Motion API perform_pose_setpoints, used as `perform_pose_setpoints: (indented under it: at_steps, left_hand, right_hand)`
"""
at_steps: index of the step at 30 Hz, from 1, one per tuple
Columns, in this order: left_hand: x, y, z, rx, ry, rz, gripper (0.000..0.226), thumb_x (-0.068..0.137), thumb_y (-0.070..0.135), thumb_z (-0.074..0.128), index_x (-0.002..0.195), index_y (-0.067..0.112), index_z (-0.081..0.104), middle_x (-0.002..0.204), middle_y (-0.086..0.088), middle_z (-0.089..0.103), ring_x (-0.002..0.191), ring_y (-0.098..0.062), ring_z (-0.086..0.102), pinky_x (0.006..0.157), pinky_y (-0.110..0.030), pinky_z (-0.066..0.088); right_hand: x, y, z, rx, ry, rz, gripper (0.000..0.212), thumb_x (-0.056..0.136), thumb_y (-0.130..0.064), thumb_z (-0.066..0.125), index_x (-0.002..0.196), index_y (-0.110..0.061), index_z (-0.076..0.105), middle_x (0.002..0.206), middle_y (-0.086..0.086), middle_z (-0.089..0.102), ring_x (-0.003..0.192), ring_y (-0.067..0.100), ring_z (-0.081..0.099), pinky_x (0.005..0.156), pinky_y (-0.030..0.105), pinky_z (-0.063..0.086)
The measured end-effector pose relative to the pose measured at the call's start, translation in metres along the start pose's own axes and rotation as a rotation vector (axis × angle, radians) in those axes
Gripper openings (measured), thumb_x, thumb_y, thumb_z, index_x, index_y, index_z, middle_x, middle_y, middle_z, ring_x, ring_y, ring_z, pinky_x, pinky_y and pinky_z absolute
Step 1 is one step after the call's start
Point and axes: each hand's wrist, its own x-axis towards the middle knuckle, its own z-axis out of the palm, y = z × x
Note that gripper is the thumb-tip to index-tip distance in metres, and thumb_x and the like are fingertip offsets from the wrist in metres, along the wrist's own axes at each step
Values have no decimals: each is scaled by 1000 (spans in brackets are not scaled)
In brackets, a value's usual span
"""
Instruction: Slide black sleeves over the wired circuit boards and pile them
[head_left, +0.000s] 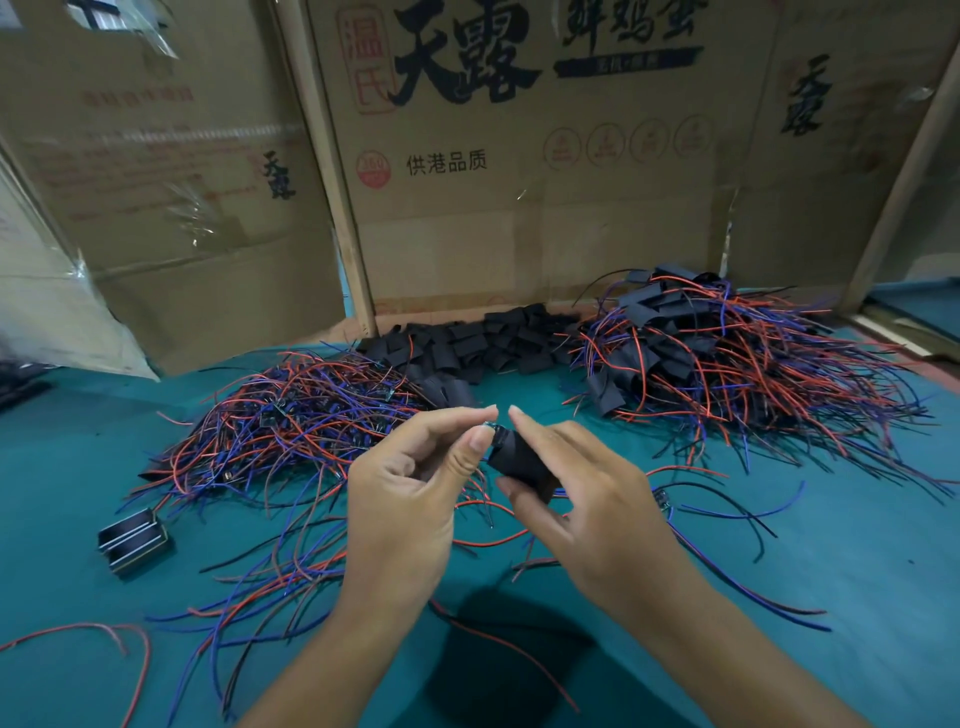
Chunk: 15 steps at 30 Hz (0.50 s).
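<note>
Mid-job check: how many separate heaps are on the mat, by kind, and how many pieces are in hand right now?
Bare wired boards heap: 1
Empty sleeves heap: 1
Finished sleeved boards heap: 1
Sleeve in hand, held by the right hand: 1
Board in hand, pinched by the left hand: 1
Total: 3 heaps, 2 pieces in hand
</note>
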Motion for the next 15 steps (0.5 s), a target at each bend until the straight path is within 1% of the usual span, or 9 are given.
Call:
perform_pose_setpoints:
  at_steps: [4, 8, 10, 13, 15]
  left_hand:
    - [0, -2, -1, 56, -24, 4, 12, 85, 17, 73, 96, 17, 78, 94, -1, 77, 88, -12, 72, 79, -19, 53]
    - [-1, -3, -1, 78, -40, 9, 11, 85, 19, 73, 94, 19, 78, 93, 1, 77, 88, -13, 72, 80, -18, 52]
    - [-2, -2, 1, 92, -47, 19, 10, 85, 20, 72, 93, 20, 78, 93, 3, 77, 88, -11, 72, 80, -17, 52]
    - [-4, -1, 2, 174, -75, 31, 13, 91, 30, 68, 98, 24, 77, 96, 9, 77, 91, -7, 71, 82, -16, 51]
    - [-5, 0, 1, 305, -103, 81, 20, 95, 38, 63, 105, 27, 77, 103, 16, 75, 98, -1, 70, 86, -14, 50]
  right_hand:
    - [1, -1, -1, 10, 41, 6, 44, 88, -17, 65, 128, 2, 58, 96, 7, 64, 86, 17, 57, 77, 25, 45]
    - [0, -1, 0, 41, -4, 9, 48, 87, -15, 65, 131, 1, 56, 99, 8, 63, 89, 17, 57, 78, 25, 45]
    - [0, 0, 0, 42, -19, 11, 50, 85, -13, 67, 132, 1, 55, 99, 8, 63, 88, 16, 55, 78, 23, 44]
    - [1, 0, -2, 41, -27, 4, 50, 86, -13, 64, 133, 2, 54, 100, 7, 62, 89, 14, 55, 80, 19, 41]
    - [2, 1, -3, 48, -27, 6, 50, 88, -13, 63, 134, 3, 52, 101, 8, 62, 91, 15, 55, 82, 19, 41]
